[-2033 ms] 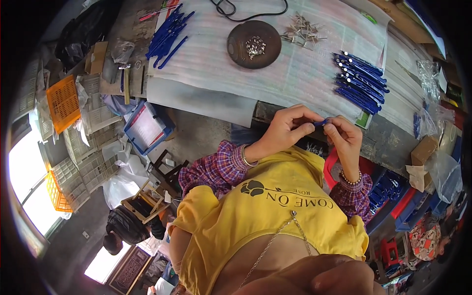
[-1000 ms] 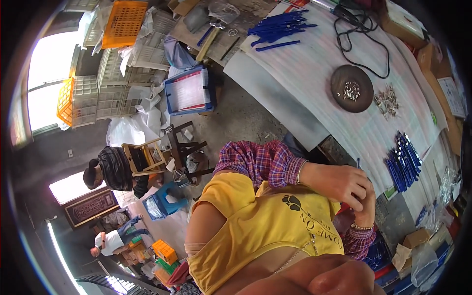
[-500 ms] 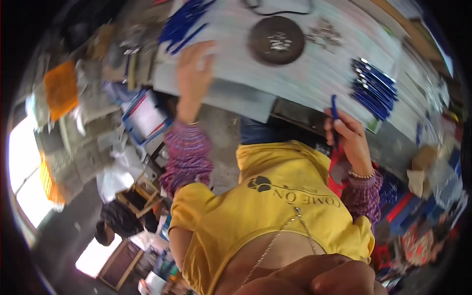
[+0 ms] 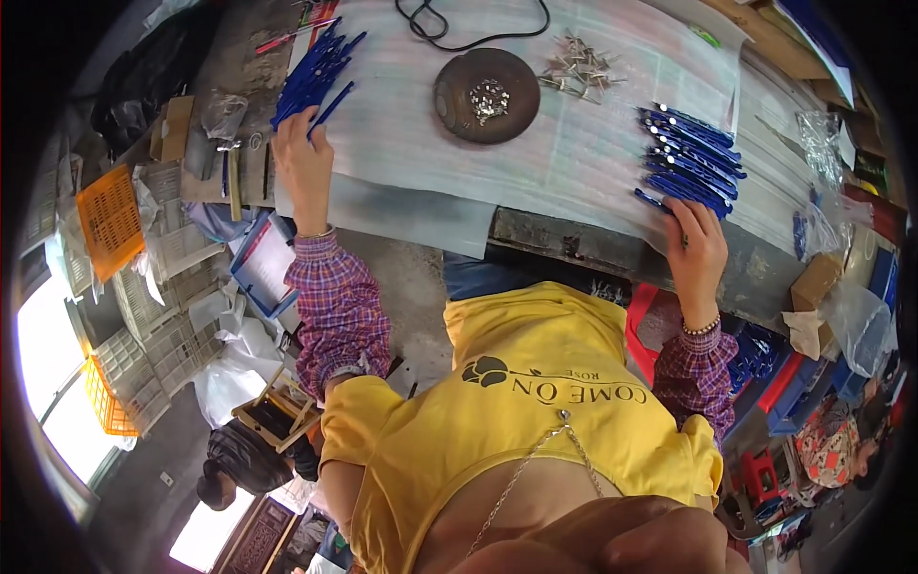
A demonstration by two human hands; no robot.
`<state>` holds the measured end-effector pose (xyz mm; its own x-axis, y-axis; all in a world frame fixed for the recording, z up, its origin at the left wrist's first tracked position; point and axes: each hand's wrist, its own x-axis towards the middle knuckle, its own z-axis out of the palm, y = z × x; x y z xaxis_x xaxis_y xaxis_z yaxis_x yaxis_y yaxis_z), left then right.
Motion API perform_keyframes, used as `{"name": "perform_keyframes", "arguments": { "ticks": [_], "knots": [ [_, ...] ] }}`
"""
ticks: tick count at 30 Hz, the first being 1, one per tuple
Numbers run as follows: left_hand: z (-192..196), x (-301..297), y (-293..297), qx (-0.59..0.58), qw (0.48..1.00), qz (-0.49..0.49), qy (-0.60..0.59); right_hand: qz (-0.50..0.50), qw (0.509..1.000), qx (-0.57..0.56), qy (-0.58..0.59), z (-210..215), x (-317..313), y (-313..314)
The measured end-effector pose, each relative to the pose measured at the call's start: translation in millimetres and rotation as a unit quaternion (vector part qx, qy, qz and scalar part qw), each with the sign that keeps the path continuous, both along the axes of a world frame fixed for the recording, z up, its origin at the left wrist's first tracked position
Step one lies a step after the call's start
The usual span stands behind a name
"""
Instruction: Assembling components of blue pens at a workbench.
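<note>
My left hand is at the near end of a loose pile of thin blue strips on the left of the table. Its thumb and fingers close on the end of a single blue strip beside the pile. Over on the right, my right hand pinches the end of another blue strip, at the near edge of a neat row of blue strips with shiny round metal pieces at their left ends. Between the hands stands a dark round dish with small silvery metal pieces in it.
A heap of metal pins or rivets lies right of the dish, and a black cord lies behind it. White sheeting covers the tabletop. Blue crates, an orange basket and a person are off to the left.
My left hand has moved left and down to the near end of the loose pile. My right hand has brought its blue strip, earlier held upright, over to the neat row.
</note>
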<state>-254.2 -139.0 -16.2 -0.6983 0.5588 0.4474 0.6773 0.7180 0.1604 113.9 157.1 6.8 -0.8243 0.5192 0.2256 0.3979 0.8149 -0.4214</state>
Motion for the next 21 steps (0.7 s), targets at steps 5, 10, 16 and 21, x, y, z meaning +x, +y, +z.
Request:
{"name": "perform_keyframes", "arguments": {
  "ticks": [5, 10, 16, 21],
  "knots": [
    [-7.0, -2.2, -2.3, -0.021, 0.999, 0.020, 0.043, 0.008, 1.000, -0.001, 0.018, -4.4, -4.0, -0.9],
    [-10.4, -1.3, 2.7, -0.011, 0.999, 0.035, 0.032, 0.002, 1.000, -0.002, 0.025, -6.4, -0.5, -1.1],
    [-5.5, -2.7, 5.0, -0.044, 0.996, 0.042, 0.059, 0.027, 0.996, -0.069, 0.055, 7.7, -18.7, -0.2],
    [21.8, 29.2, 12.9, 0.338, 0.867, 0.002, -0.365, 0.071, 0.994, -0.065, 0.060, 12.6, -70.5, 8.8]
  ]
}}
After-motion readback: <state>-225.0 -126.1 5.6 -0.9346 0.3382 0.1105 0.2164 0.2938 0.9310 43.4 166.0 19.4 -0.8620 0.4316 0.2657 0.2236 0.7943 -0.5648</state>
